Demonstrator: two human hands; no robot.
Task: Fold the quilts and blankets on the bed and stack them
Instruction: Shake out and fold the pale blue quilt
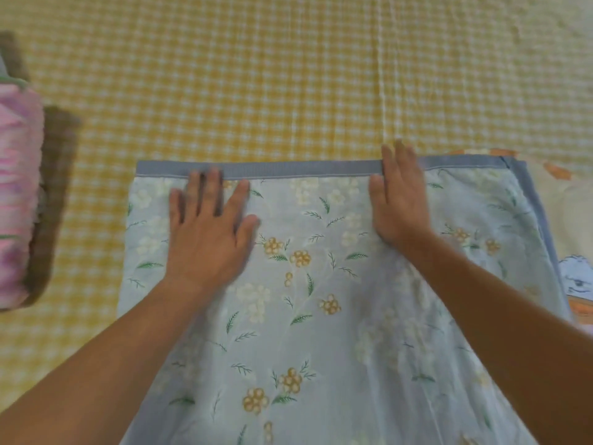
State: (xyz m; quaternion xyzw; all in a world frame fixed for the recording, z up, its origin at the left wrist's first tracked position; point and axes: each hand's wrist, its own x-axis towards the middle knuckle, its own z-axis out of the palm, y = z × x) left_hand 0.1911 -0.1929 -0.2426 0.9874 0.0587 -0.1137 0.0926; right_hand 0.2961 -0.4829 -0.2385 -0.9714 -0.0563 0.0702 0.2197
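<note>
A light blue floral quilt [321,284] with a grey-blue border lies folded flat on the bed, its far edge running straight across the middle of the view. My left hand [208,226] presses flat on the quilt near its far left part, fingers spread. My right hand [399,200] lies flat on the quilt near the far edge, fingertips reaching just over the grey border. Neither hand holds anything.
A yellow-and-white checked sheet [256,75] covers the bed around the quilt. A pink folded blanket [17,194] sits at the left edge on a brown item. At the right, a cream cloth with a cartoon print [574,277] shows beside and under the quilt.
</note>
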